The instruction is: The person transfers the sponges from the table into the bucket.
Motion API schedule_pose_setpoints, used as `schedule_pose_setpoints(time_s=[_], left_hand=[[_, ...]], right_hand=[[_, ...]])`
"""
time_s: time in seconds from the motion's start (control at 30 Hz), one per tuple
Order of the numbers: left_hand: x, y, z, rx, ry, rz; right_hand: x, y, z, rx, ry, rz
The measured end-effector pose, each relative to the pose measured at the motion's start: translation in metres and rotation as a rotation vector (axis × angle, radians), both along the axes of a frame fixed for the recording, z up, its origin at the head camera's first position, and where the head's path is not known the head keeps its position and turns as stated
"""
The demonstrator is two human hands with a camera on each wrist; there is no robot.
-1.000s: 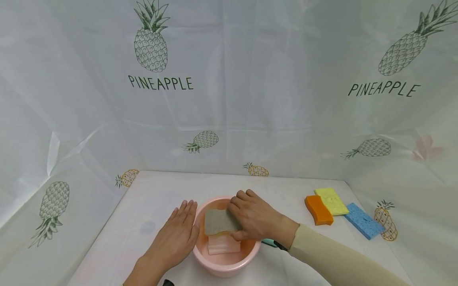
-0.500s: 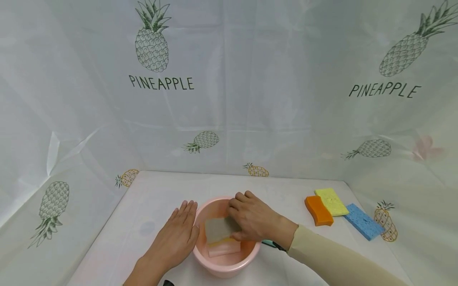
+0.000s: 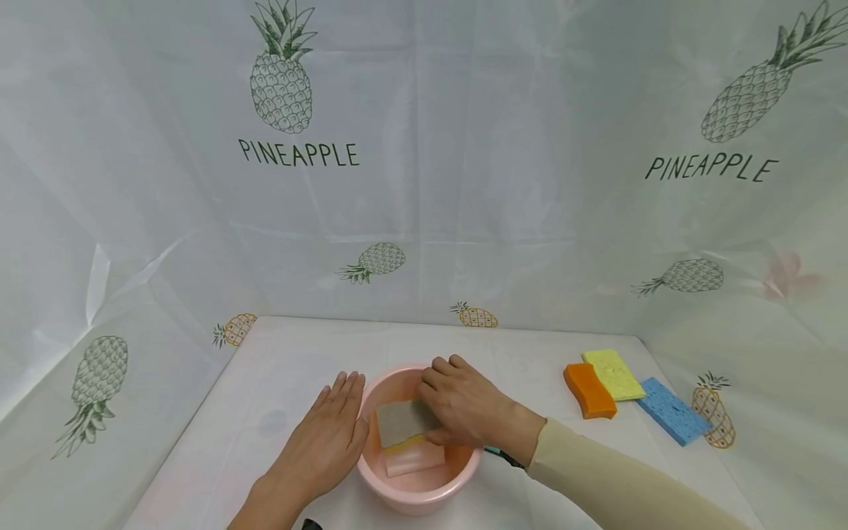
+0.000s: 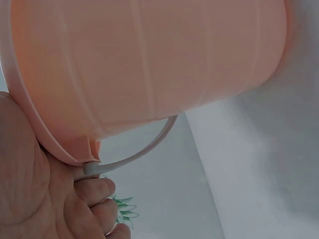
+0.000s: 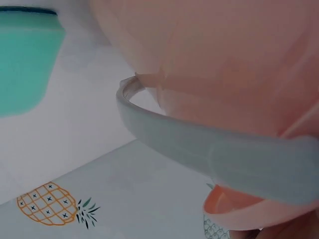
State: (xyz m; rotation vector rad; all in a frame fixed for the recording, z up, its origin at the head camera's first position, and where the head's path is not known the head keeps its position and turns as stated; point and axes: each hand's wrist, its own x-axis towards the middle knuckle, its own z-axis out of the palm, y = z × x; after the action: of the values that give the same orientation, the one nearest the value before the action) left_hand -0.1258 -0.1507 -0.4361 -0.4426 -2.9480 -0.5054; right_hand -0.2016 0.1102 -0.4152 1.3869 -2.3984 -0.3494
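Note:
My right hand (image 3: 467, 401) reaches over the right rim of a pink bucket (image 3: 414, 503). It grips a sponge (image 3: 405, 422) with a grey-brown top face and a yellow edge, inside the bucket; the fingers' far ends are hidden. Below that sponge, a pale pink block-like piece (image 3: 414, 459) lies within the bucket; its kind is unclear. Flat against the bucket's left rim rests my left hand (image 3: 327, 438), its fingers straight and close together. The left wrist view shows the bucket's ribbed wall (image 4: 169, 55) beside the palm. Only a sliver of the right hand shows in the right wrist view.
To the right on the white table lie an orange sponge (image 3: 590, 391), a yellow sponge (image 3: 614, 373) and a blue sponge (image 3: 673, 411). A mint-green sponge (image 5: 27, 64) lies beside the bucket, mostly under my right wrist. A grey bucket handle (image 5: 199, 149) hangs outside the wall.
The grey-brown and yellow sponge has moved slightly toward me and left in the bucket, with my right hand shifting a little. My left hand stays put.

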Motion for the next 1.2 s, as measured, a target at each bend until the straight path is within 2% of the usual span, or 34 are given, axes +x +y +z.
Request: schedule_pose_setpoints(time_s=[0.17, 0.3, 0.43, 0.57, 0.7, 0.9, 1.07, 1.2], left_hand=[[0.001, 0.000, 0.000, 0.005, 0.019, 0.004], [0.000, 0.000, -0.001, 0.008, 0.020, 0.005], [0.000, 0.000, -0.001, 0.005, 0.002, 0.004], [0.001, 0.000, 0.000, 0.007, -0.003, 0.005], [0.002, 0.000, 0.000, 0.003, 0.002, 0.004], [0.001, 0.000, 0.001, 0.002, 0.009, 0.004], [0.001, 0.000, 0.001, -0.004, -0.001, 0.004], [0.001, 0.001, 0.002, -0.012, -0.001, 0.002]], right_hand=[[0.000, 0.002, 0.000, -0.026, -0.011, -0.011], [-0.001, 0.009, 0.000, -0.136, -0.002, -0.009], [-0.006, 0.023, 0.000, -0.270, 0.051, -0.024], [-0.013, 0.044, -0.001, -0.390, 0.082, -0.079], [-0.019, 0.070, -0.006, -0.453, 0.106, -0.134], [-0.018, 0.105, -0.027, -0.423, 0.067, -0.265], [-0.009, 0.124, -0.053, -0.326, -0.030, -0.398], [-0.001, 0.133, -0.074, -0.272, -0.130, -0.469]])
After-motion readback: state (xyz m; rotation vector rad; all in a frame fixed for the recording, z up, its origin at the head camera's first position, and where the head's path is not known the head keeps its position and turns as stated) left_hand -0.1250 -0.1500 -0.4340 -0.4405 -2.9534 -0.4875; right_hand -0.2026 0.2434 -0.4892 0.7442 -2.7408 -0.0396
